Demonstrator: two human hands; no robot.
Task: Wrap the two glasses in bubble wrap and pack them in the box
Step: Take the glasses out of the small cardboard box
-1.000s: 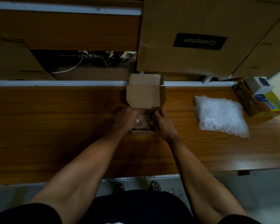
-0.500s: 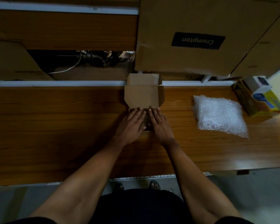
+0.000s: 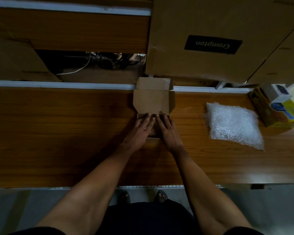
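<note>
A small cardboard box (image 3: 153,100) sits at the middle of the wooden table, its lid flap folded back and away from me. My left hand (image 3: 141,128) and my right hand (image 3: 166,129) lie flat side by side over the box's opening, fingers stretched out and apart, pressing down. The box's contents are hidden under my hands; no glass shows. A pile of bubble wrap (image 3: 232,124) lies on the table to the right, apart from both hands.
Large cardboard cartons (image 3: 210,39) stand behind the table at the right. A yellow and blue carton (image 3: 278,107) with a small white box on it sits at the far right edge. Cables lie in a gap behind the table, left of the cartons.
A second ago my hands were at the box's sides with a wrapped glass showing between them. They moved onto the opening and now lie flat over it, covering what is inside.
</note>
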